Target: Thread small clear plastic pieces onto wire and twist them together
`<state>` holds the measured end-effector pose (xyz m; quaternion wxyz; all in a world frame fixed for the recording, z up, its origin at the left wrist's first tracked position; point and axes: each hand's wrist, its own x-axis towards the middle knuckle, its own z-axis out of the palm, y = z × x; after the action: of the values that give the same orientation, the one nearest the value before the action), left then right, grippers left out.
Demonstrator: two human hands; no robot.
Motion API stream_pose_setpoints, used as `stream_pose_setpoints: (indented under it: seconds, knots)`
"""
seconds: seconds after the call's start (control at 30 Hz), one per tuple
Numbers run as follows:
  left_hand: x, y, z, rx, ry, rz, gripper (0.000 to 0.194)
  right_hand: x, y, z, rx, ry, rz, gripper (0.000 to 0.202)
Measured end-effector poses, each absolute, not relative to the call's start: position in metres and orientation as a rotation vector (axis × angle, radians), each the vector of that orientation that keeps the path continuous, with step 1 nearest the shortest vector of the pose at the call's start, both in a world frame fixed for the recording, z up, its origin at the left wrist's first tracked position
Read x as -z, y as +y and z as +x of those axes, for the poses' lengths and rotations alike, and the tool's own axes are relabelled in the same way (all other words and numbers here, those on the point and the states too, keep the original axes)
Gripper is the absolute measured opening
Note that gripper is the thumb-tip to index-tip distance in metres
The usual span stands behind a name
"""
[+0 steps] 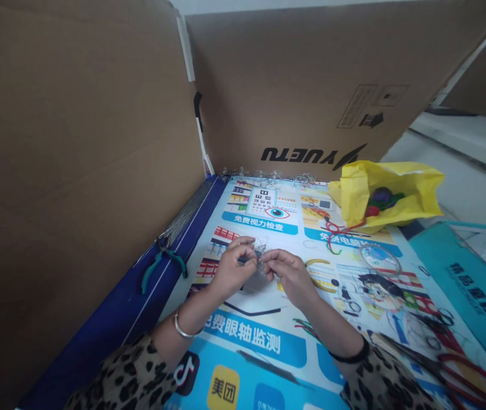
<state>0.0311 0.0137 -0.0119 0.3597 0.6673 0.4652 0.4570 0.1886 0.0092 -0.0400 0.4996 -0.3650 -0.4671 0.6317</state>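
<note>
Over the middle of the printed sheet, my left hand (235, 267) has thumb and forefinger closed on a small twisted wire piece (260, 250). My right hand (288, 273) pinches the same piece from the right side, fingertips almost touching those of the left. Thin wire loops stick up between the hands; their exact shape is too fine to make out. Just right of my right hand lie yellow-handled pliers (320, 275), partly hidden by it.
Teal-handled pliers (164, 265) lie at the left beside a bundle of wires (189, 210). A yellow bag (414, 188) holds coloured yarn. Red-handled scissors (448, 367) are at lower right. Cardboard walls (303, 74) stand behind and left; wire pieces (272, 179) line the back edge.
</note>
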Motion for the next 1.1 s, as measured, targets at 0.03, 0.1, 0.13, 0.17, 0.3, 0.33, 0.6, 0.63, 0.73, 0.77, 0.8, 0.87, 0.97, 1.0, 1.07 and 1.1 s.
stream_pose_setpoints:
  seconds: [0.03,0.1,0.13,0.17,0.3,0.33,0.6,0.63,0.73,0.77,0.8,0.87,0.97,1.0,1.07,1.1]
  knots:
    - [0.012,0.014,0.031,-1.192,1.21,1.717,0.009,0.04,0.009,0.188,-1.511,-1.141,-0.884,0.011]
    - [0.011,0.014,0.032,-1.212,1.241,1.727,0.009,0.038,0.008,0.187,-1.47,-1.159,-0.893,0.011]
    - [0.01,0.014,0.032,-1.217,1.257,1.739,0.009,0.037,0.007,0.186,-1.445,-1.164,-0.904,0.011]
    - [0.009,0.013,0.032,-1.223,1.27,1.754,0.01,0.036,0.007,0.185,-1.414,-1.168,-0.927,0.012]
    - [0.008,0.011,0.032,-1.27,1.297,1.844,0.008,0.028,0.005,0.179,-1.238,-1.292,-1.095,0.016]
    - [0.008,0.01,0.032,-1.288,1.295,1.87,0.008,0.026,0.004,0.178,-1.177,-1.355,-1.13,0.016]
    - [0.008,0.003,0.032,-1.328,1.136,1.95,0.007,0.022,-0.003,0.174,-0.987,-1.546,-1.142,0.01]
    - [0.009,0.002,0.032,-1.325,1.097,1.951,0.006,0.022,-0.003,0.175,-0.994,-1.542,-1.131,0.009]
    - [0.013,0.002,0.03,-1.311,1.012,1.947,0.008,0.023,-0.004,0.176,-1.024,-1.524,-1.087,0.011]
    - [0.015,0.003,0.029,-1.307,1.008,1.958,0.011,0.023,-0.004,0.177,-1.035,-1.516,-1.072,0.013]
    - [0.017,0.003,0.027,-1.306,1.013,1.98,0.014,0.024,-0.004,0.176,-1.045,-1.506,-1.059,0.014]
    - [0.02,0.005,0.024,-1.308,1.018,2.05,0.017,0.026,-0.005,0.176,-1.057,-1.484,-1.04,0.015]
    - [0.023,0.008,0.021,-1.302,0.988,2.124,0.016,0.03,-0.005,0.174,-1.055,-1.458,-1.022,0.016]
    - [0.024,0.009,0.02,-1.294,0.971,2.131,0.016,0.031,-0.006,0.173,-1.05,-1.451,-1.019,0.016]
    - [0.025,0.012,0.018,-1.274,0.935,2.135,0.016,0.034,-0.006,0.172,-1.039,-1.438,-1.015,0.017]
    - [0.026,0.013,0.018,-1.262,0.917,2.13,0.016,0.035,-0.006,0.172,-1.033,-1.432,-1.014,0.018]
